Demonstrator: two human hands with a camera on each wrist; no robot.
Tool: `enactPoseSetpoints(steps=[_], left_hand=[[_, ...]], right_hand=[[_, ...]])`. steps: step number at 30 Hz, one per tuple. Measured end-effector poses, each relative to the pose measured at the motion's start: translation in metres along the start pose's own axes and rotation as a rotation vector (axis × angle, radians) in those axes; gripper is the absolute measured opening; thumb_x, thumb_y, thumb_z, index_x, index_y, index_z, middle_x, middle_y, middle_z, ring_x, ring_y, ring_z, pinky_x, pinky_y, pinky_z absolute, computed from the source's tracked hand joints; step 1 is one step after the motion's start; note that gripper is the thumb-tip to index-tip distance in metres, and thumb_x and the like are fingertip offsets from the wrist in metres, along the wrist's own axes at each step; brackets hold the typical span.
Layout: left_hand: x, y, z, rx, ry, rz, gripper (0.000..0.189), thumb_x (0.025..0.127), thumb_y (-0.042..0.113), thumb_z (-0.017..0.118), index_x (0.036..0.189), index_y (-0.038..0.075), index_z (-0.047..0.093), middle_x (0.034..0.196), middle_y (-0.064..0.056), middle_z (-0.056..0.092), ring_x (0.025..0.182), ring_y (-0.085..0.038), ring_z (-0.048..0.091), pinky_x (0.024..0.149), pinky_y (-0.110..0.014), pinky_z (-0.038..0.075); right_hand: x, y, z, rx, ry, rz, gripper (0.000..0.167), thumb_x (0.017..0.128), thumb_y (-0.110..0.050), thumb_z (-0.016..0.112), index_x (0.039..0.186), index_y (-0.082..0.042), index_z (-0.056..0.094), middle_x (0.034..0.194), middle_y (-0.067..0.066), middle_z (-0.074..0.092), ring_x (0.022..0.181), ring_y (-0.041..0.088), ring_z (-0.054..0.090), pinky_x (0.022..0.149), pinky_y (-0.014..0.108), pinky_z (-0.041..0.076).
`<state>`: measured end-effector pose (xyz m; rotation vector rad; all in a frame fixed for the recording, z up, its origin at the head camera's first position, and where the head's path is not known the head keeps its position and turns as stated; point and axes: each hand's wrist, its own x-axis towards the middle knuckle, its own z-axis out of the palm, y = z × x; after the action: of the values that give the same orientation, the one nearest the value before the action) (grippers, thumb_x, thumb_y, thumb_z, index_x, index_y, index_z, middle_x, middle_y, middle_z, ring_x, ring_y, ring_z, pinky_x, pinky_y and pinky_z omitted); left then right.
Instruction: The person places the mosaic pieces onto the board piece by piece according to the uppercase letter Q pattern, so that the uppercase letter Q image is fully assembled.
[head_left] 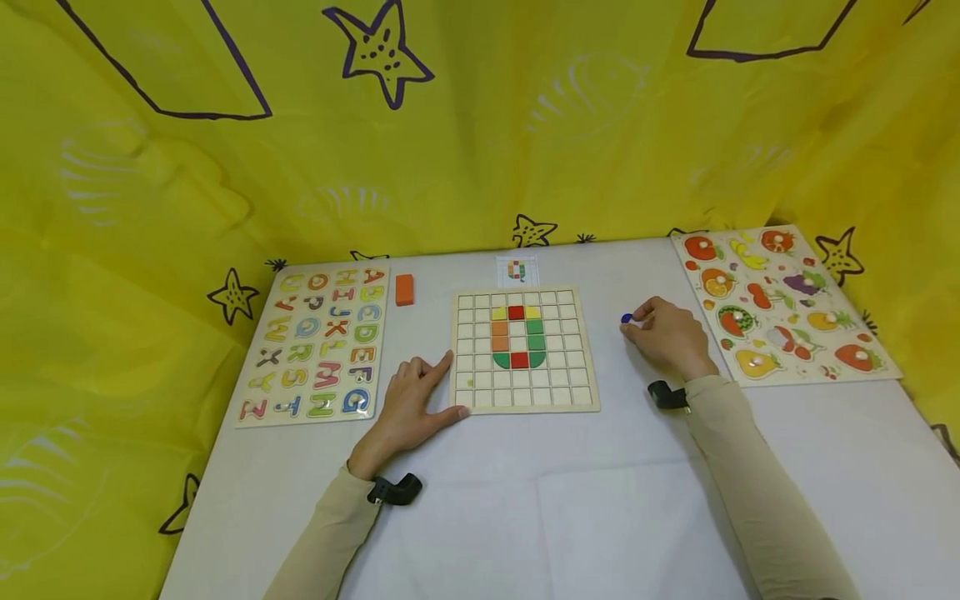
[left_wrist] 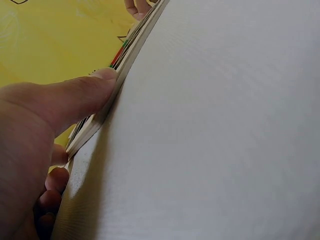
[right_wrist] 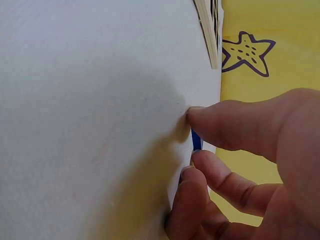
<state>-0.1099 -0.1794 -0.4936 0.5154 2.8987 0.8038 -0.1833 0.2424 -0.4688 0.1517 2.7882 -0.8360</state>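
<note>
A wooden grid board [head_left: 525,400] lies mid-table, with red, yellow, orange and green tiles [head_left: 536,333] forming a ring in its squares. My left hand [head_left: 411,407] is at the board's lower left corner, thumb on the near edge and index finger at the left side. In the left wrist view, the thumb [left_wrist: 80,97] rests on the board's rim. Right of the board, my right hand [head_left: 670,333] pinches a small blue piece [head_left: 627,318] between thumb and fingertips, low over the table. The right wrist view shows the blue piece [right_wrist: 196,140] edge-on, partly covered by the fingers.
Behind the board lies a pattern card [head_left: 517,271]. An alphabet puzzle [head_left: 315,346] and an orange block [head_left: 404,290] are to the left. At the right lies a fruit puzzle [head_left: 783,308]. Yellow printed cloth [head_left: 480,150] hangs along the table's far edge.
</note>
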Motion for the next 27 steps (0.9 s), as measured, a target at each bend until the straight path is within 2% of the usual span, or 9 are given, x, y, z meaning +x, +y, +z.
enactPoseSetpoints(steps=[7, 16, 22, 27], left_hand=[[-0.001, 0.000, 0.000, 0.000, 0.004, -0.004, 0.093, 0.086, 0.045, 0.086, 0.163, 0.014, 0.043, 0.109, -0.010, 0.051, 0.097, -0.023, 0.039, 0.086, -0.038, 0.031], [0.000, 0.001, 0.001, -0.001, -0.003, -0.010, 0.093, 0.087, 0.045, 0.085, 0.163, 0.014, 0.043, 0.111, -0.011, 0.052, 0.099, -0.023, 0.040, 0.087, -0.038, 0.032], [0.000, 0.003, -0.001, -0.004, -0.011, -0.013, 0.093, 0.087, 0.044, 0.085, 0.163, 0.013, 0.043, 0.111, -0.011, 0.052, 0.099, -0.024, 0.040, 0.088, -0.038, 0.032], [0.000, 0.002, -0.001, -0.005, -0.010, -0.016, 0.093, 0.087, 0.045, 0.085, 0.163, 0.014, 0.042, 0.110, -0.010, 0.051, 0.099, -0.023, 0.040, 0.088, -0.038, 0.031]], right_hand=[[0.006, -0.002, 0.005, 0.014, -0.004, 0.021, 0.051, 0.102, -0.048, 0.065, 0.125, -0.002, 0.060, 0.118, 0.024, 0.072, 0.098, 0.038, 0.066, 0.073, 0.041, 0.045], [0.013, -0.010, 0.008, 0.005, -0.020, -0.031, 0.032, 0.105, -0.031, 0.063, 0.119, -0.003, 0.065, 0.115, 0.021, 0.071, 0.100, 0.037, 0.064, 0.081, 0.047, 0.047], [0.007, -0.012, 0.009, 0.068, -0.027, -0.078, 0.034, 0.108, -0.029, 0.059, 0.124, 0.000, 0.064, 0.119, 0.024, 0.069, 0.105, 0.040, 0.063, 0.089, 0.052, 0.047], [0.002, -0.015, 0.013, 0.156, -0.018, -0.130, 0.034, 0.107, -0.030, 0.064, 0.123, 0.000, 0.065, 0.113, 0.023, 0.071, 0.101, 0.036, 0.064, 0.084, 0.042, 0.048]])
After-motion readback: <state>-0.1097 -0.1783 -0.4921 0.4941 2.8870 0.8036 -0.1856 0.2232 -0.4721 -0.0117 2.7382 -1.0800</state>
